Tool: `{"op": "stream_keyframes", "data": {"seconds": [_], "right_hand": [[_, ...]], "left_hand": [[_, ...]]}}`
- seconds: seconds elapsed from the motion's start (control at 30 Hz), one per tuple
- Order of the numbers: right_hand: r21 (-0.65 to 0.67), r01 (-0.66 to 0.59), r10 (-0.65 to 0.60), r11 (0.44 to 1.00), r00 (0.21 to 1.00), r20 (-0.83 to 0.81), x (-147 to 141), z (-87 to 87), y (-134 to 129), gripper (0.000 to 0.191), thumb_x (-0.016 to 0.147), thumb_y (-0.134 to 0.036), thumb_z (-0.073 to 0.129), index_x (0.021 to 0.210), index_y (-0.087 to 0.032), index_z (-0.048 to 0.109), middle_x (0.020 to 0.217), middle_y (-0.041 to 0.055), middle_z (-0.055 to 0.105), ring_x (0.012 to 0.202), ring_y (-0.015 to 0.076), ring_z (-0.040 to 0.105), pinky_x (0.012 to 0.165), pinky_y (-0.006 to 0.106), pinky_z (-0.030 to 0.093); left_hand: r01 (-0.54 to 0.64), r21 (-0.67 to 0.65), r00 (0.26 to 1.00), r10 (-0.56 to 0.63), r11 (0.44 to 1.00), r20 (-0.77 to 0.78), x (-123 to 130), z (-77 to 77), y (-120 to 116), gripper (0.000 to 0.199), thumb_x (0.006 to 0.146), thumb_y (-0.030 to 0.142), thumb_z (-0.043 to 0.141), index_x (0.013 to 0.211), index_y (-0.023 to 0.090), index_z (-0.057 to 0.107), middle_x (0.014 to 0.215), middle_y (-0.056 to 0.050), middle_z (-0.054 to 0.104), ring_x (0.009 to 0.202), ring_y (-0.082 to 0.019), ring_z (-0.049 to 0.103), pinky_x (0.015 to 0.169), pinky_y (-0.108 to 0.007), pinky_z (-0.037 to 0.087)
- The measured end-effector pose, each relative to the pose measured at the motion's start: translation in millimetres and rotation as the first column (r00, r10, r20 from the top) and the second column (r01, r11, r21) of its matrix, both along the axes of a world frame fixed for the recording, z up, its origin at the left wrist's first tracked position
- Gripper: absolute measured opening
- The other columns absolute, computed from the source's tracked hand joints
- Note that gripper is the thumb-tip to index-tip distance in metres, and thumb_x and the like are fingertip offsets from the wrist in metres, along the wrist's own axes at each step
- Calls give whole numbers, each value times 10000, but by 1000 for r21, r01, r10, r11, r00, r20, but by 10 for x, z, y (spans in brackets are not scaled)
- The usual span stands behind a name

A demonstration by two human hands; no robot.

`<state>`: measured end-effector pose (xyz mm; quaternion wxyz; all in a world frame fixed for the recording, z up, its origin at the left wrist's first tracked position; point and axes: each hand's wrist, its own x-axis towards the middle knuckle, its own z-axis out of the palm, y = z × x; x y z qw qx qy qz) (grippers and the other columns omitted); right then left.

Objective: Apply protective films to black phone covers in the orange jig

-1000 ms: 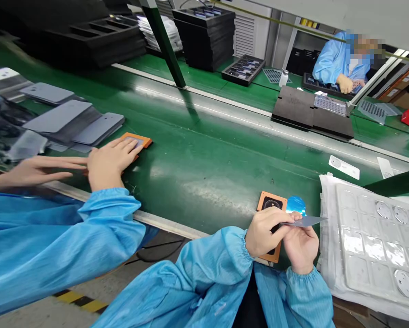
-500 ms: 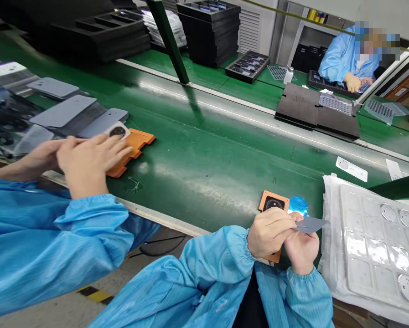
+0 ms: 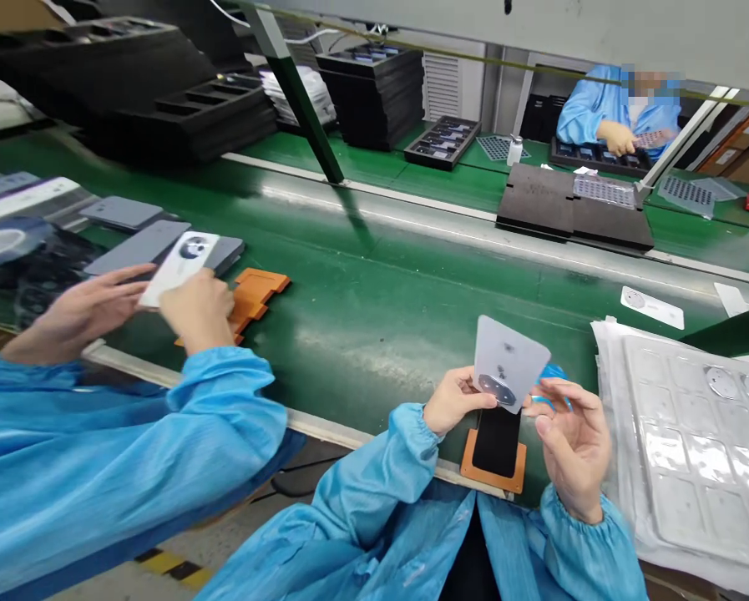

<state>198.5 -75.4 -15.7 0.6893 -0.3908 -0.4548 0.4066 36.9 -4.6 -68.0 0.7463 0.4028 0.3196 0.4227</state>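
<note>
My left hand [image 3: 454, 402] pinches a grey phone back cover [image 3: 517, 355] by its lower left edge. The cover is tilted up, with a dark round camera ring near its lower end. My right hand [image 3: 574, 442] is open at the cover's right side, fingers curved and spread; a fingertip is close to the cover's lower corner, and I cannot tell if it touches. Behind these fingers shows shiny blue film [image 3: 559, 373], partly hidden. Below the cover, an orange fixture [image 3: 468, 472] with a black pad [image 3: 498, 442] lies at the table's front edge.
White clear-topped trays [image 3: 662, 401] with round-marked pieces are stacked at right. A co-worker's hands [image 3: 195, 309] at left hold a white card [image 3: 177, 271] by another orange fixture [image 3: 258, 292]. Black trays [image 3: 374, 96] and a green post [image 3: 302, 108] stand behind.
The phone back cover has turned from nearly flat to raised, its ringed face showing. My right hand has come off it and opened. At left, the co-worker has lifted the white card.
</note>
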Motion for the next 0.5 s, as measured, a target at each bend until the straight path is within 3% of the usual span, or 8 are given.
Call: {"op": "stream_keyframes", "data": {"seconds": [0.07,0.13,0.23,0.33,0.5], "right_hand": [[-4,11,-10,1000,982,191,-68,23,38,414,801,-138,722,1191,-237,629,1158,87,639,967,181,647,807,317,551],[-28,41,-26,999,910,414,-118,8,82,365,810,-187,735,1160,-228,643,1094,67,671,925,162,643,835,298,528],[-35,122,-78,992,800,595,-151,-78,128,130,849,-292,705,922,-187,677,852,28,676,755,128,614,717,239,500],[-98,168,-85,981,823,562,-134,-244,143,264,829,-406,709,735,-170,639,658,8,606,581,111,544,564,222,457],[-195,30,45,980,929,367,-156,-531,335,426,633,-591,805,668,-205,630,641,47,631,573,207,608,505,304,507]], "left_hand": [[-42,-18,997,43,999,68,2,-33,-6,494,539,352,929,865,84,672,828,-73,711,759,-147,670,783,-277,552],[-77,-8,994,77,997,77,-9,-31,-9,481,522,352,936,815,86,663,788,-65,702,728,-139,658,764,-271,550],[-93,28,996,93,995,-3,-45,-4,-14,483,531,355,932,831,81,670,812,-71,702,753,-137,651,778,-265,536],[-102,33,992,104,994,-75,-76,-11,-42,543,499,393,940,835,71,661,829,-71,688,781,-139,632,777,-260,506],[-200,-6,960,195,980,-204,-134,-129,-39,673,368,577,917,688,93,576,714,-11,605,664,-91,503,621,-217,376]]}}
